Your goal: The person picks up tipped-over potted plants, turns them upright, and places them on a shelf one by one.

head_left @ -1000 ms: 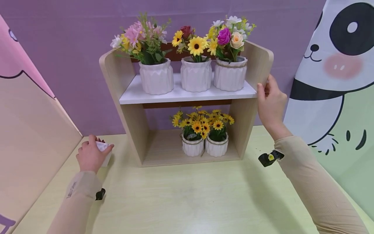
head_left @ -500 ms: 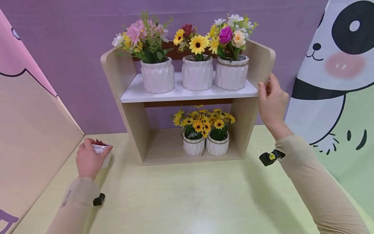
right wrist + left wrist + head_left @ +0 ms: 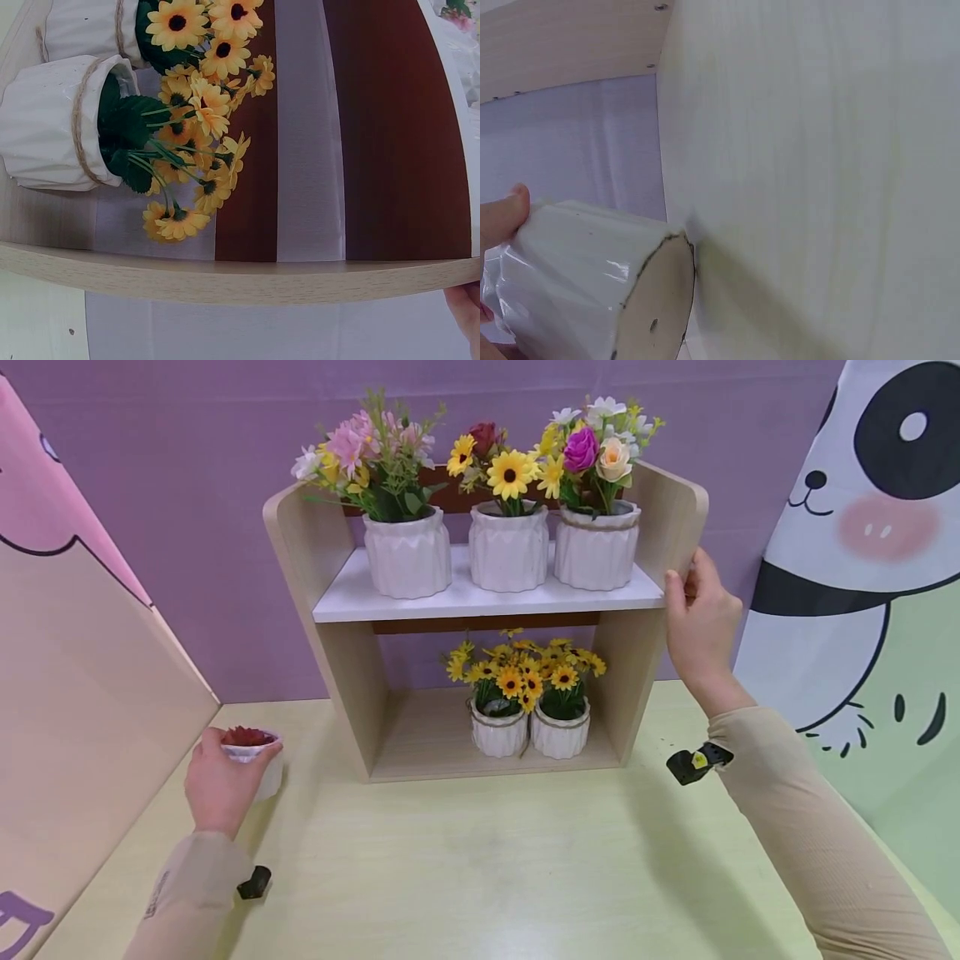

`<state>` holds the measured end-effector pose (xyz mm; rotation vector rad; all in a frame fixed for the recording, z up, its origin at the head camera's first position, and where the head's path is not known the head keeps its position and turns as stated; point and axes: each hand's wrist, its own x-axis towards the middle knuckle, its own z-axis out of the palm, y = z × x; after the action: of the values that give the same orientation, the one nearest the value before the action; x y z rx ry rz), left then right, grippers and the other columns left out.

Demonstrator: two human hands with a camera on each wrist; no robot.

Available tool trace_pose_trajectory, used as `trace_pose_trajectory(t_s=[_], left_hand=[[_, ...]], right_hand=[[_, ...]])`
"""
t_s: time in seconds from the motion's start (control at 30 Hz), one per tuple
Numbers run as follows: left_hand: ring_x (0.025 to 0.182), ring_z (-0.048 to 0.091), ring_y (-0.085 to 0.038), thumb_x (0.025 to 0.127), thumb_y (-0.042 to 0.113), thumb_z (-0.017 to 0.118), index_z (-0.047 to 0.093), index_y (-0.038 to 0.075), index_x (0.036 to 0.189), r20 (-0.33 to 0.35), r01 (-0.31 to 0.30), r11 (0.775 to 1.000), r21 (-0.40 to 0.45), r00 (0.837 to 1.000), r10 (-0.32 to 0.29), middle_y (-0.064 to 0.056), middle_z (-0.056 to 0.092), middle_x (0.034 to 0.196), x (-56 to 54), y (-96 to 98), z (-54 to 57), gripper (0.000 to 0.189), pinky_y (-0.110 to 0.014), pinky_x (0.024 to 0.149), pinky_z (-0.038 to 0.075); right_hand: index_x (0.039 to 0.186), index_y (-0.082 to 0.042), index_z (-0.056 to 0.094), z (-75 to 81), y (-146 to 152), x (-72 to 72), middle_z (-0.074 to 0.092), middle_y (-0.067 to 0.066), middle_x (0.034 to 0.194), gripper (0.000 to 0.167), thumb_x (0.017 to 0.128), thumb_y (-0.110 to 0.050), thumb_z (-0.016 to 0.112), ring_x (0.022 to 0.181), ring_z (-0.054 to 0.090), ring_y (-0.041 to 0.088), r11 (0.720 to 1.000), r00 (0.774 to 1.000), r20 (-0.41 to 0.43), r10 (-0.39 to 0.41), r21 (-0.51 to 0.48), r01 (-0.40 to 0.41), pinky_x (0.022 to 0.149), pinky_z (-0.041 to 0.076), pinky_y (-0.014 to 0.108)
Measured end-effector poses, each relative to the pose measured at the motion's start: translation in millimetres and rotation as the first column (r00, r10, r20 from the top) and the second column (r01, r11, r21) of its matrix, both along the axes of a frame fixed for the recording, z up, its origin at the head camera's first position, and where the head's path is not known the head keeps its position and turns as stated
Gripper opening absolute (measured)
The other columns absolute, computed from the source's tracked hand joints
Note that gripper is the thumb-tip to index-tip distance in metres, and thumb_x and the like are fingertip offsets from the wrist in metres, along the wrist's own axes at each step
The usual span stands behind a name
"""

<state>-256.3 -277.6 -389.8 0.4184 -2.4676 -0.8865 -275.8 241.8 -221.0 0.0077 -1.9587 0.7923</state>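
Note:
At the left of the table my left hand grips a white ribbed flower pot near its rim. A dark red plant shows in the pot's mouth. The left wrist view shows the pot tilted, its base with a small hole in sight; whether its edge touches the table I cannot tell. My right hand holds the front edge of the right side panel of a two-tier wooden shelf, thumb in front. Only a bit of that hand appears in the right wrist view.
On the white upper board stand three white pots of mixed flowers. Two smaller pots of yellow daisies share the lower tier's right half. A purple backdrop hangs behind, and a panda panel flanks the right.
My left hand has come slightly nearer to me with the pot, and more of the red plant now shows at the rim. The right hand keeps its hold on the shelf side.

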Motion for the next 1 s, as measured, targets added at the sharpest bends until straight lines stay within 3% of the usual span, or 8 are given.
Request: trace_pose_trajectory(t_s=[0.27, 0.6, 0.8, 1.0], left_hand=[[0.097, 0.049, -0.039, 0.075, 0.042, 0.07, 0.042, -0.002, 0.111, -0.007, -0.022, 0.997, 0.077, 1.0, 0.023, -0.023, 0.05, 0.107, 10.8, -0.2, -5.4, 0.064, -0.046, 0.075, 0.039], [0.089, 0.054, -0.038, 0.072, 0.054, 0.067, 0.046, 0.0, 0.107, 0.053, -0.028, 0.999, 0.045, 0.998, 0.026, -0.021, 0.058, 0.102, 24.8, 1.2, 1.5, 0.068, -0.036, 0.061, 0.038], [0.082, 0.056, -0.038, 0.07, 0.056, 0.068, 0.047, 0.0, 0.103, 0.043, -0.004, 1.0, 0.01, 0.999, 0.004, -0.023, 0.06, 0.096, 34.9, 8.7, 7.5, 0.069, -0.034, 0.057, 0.037], [0.076, 0.055, -0.033, 0.069, 0.055, 0.07, 0.049, 0.002, 0.099, 0.016, 0.016, 1.0, -0.013, 1.0, -0.016, -0.02, 0.062, 0.089, 45.5, 19.8, 9.5, 0.064, -0.033, 0.058, 0.035]], right_hand=[[0.122, -0.008, 0.054, -0.4, 0.3, -1.8, 0.067, 0.015, 0.101, 0.036, 0.093, -0.028, 0.047, 0.084, 0.064, 0.02, 1.0, 1.0, 0.013, 0.0, 0.001, 0.0, 0.069, 0.041, 0.013], [0.122, -0.009, 0.054, -0.6, 0.5, -1.3, 0.067, 0.015, 0.102, 0.035, 0.093, -0.027, 0.047, 0.086, 0.064, 0.021, 1.0, 1.0, 0.01, 0.004, -0.014, -0.003, 0.069, 0.042, 0.012], [0.122, -0.009, 0.054, -0.8, 1.6, 0.2, 0.067, 0.014, 0.101, 0.035, 0.093, -0.027, 0.047, 0.084, 0.064, 0.02, 1.0, 1.0, 0.014, -0.005, -0.013, 0.005, 0.068, 0.039, 0.01], [0.122, -0.008, 0.054, 0.1, 0.8, 0.2, 0.067, 0.015, 0.101, 0.035, 0.093, -0.027, 0.048, 0.083, 0.063, 0.021, 1.0, 1.0, 0.006, 0.004, -0.013, -0.004, 0.072, 0.047, 0.023]])
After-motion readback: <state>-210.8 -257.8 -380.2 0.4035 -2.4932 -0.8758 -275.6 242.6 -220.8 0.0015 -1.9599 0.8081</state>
